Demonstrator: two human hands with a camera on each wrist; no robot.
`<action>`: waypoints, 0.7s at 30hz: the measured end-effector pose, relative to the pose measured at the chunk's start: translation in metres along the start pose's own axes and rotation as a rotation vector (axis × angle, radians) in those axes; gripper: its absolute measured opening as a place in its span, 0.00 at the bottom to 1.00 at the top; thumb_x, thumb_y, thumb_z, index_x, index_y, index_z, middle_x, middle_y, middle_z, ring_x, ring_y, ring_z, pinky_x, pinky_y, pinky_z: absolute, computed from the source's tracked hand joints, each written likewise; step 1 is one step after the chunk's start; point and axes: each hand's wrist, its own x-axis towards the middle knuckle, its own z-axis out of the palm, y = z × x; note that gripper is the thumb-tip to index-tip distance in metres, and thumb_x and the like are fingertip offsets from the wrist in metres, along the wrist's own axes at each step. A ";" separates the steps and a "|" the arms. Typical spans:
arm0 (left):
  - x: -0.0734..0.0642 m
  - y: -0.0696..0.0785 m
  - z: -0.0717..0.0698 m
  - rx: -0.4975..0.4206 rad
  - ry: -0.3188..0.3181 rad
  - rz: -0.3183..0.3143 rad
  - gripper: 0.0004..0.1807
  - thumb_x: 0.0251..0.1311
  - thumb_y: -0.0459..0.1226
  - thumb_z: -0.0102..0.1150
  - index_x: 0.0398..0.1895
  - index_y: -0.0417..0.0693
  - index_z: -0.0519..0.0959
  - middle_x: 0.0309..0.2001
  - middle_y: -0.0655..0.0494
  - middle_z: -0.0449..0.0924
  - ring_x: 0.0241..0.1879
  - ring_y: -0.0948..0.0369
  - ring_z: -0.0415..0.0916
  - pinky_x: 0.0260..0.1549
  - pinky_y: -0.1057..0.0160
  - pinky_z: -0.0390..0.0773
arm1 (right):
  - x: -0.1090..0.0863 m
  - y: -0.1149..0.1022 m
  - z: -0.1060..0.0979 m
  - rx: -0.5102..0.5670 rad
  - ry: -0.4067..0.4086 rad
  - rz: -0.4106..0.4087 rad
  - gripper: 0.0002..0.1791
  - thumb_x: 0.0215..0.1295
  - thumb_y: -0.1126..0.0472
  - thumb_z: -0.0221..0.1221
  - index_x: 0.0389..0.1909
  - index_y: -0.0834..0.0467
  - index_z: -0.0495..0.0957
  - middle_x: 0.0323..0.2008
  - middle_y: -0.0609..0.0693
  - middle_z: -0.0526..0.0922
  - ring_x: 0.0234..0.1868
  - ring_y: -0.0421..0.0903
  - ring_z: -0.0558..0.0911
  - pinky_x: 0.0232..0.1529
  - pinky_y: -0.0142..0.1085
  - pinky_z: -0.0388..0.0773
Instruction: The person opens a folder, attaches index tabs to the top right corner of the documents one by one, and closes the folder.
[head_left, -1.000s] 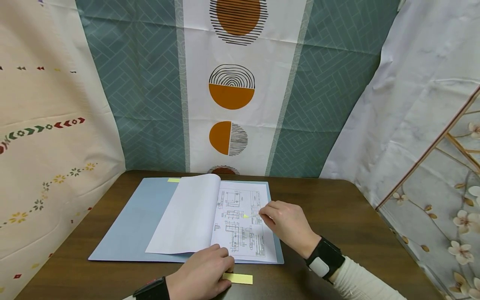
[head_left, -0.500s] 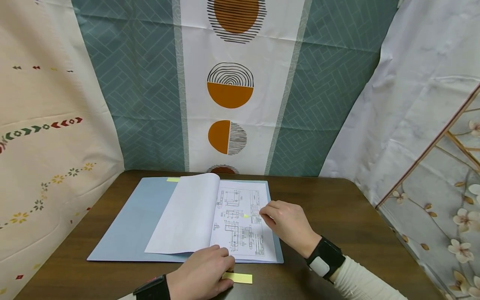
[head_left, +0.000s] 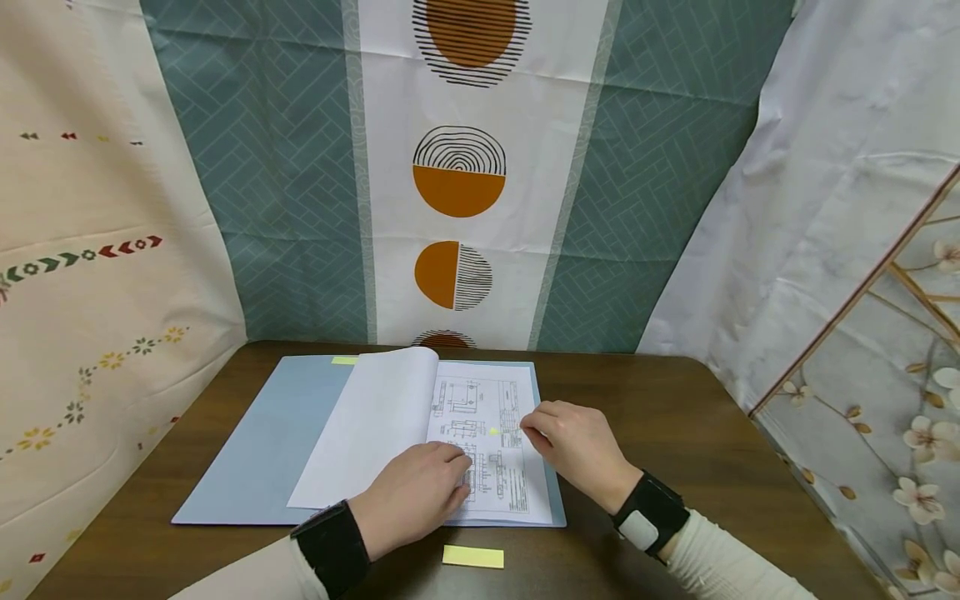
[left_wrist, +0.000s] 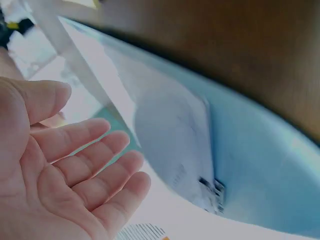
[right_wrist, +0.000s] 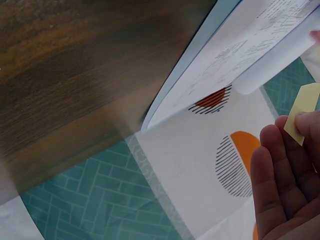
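My right hand (head_left: 576, 448) pinches a yellow sticky note (right_wrist: 301, 102) between thumb and fingers, over the right part of a printed drawing page (head_left: 487, 392). Only a small tip of the note shows past the fingers in the head view. My left hand (head_left: 414, 493) is over the lower part of the same page, near the fold; its fingers are apart and hold nothing in the left wrist view. The pages lie in an opened light blue folder (head_left: 232, 467), with a white sheet (head_left: 367, 433) turned over to the left.
A yellow sticky note pad (head_left: 473, 557) lies on the brown table (head_left: 645, 400) in front of the folder. Another yellow strip (head_left: 345, 361) shows at the folder's top edge. A metal clip (left_wrist: 214, 194) is at the folder's spine. Patterned cloths (head_left: 300, 183) hang around the table.
My left hand has left the yellow sticky note pad on the table and moved up over the lower part of the page. My right hand has stayed in place with its sticky note.
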 end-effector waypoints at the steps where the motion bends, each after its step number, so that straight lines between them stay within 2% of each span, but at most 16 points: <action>1: 0.003 -0.003 0.002 0.010 0.003 -0.012 0.20 0.71 0.45 0.74 0.58 0.42 0.88 0.54 0.51 0.89 0.55 0.53 0.86 0.60 0.52 0.83 | 0.000 0.000 0.001 -0.001 -0.001 0.000 0.13 0.55 0.64 0.85 0.41 0.52 0.93 0.36 0.43 0.91 0.35 0.41 0.88 0.39 0.37 0.88; 4: 0.011 -0.012 0.007 0.035 0.006 -0.046 0.21 0.72 0.45 0.73 0.58 0.40 0.87 0.55 0.48 0.89 0.58 0.51 0.86 0.62 0.51 0.82 | 0.000 0.001 0.003 -0.001 -0.002 0.000 0.14 0.54 0.64 0.85 0.41 0.52 0.93 0.36 0.44 0.91 0.35 0.41 0.87 0.38 0.37 0.87; 9: 0.019 -0.021 0.012 0.066 0.013 -0.087 0.19 0.71 0.43 0.74 0.55 0.39 0.87 0.53 0.46 0.89 0.57 0.50 0.86 0.61 0.49 0.83 | 0.004 0.004 0.005 -0.003 -0.006 0.012 0.15 0.54 0.65 0.85 0.41 0.53 0.93 0.36 0.44 0.91 0.35 0.42 0.87 0.38 0.38 0.88; 16: 0.022 -0.024 0.017 0.117 -0.030 -0.150 0.23 0.70 0.47 0.75 0.57 0.38 0.87 0.55 0.45 0.88 0.59 0.49 0.85 0.63 0.49 0.81 | 0.013 0.016 0.010 -0.016 -0.011 0.033 0.14 0.55 0.66 0.85 0.41 0.53 0.93 0.36 0.45 0.91 0.34 0.42 0.86 0.37 0.38 0.87; 21: 0.022 -0.026 0.025 0.125 -0.039 -0.166 0.23 0.72 0.48 0.73 0.58 0.40 0.87 0.56 0.46 0.88 0.59 0.49 0.85 0.61 0.48 0.82 | 0.022 0.032 0.018 -0.051 -0.034 0.076 0.13 0.60 0.67 0.82 0.44 0.54 0.92 0.37 0.46 0.91 0.35 0.44 0.87 0.37 0.39 0.87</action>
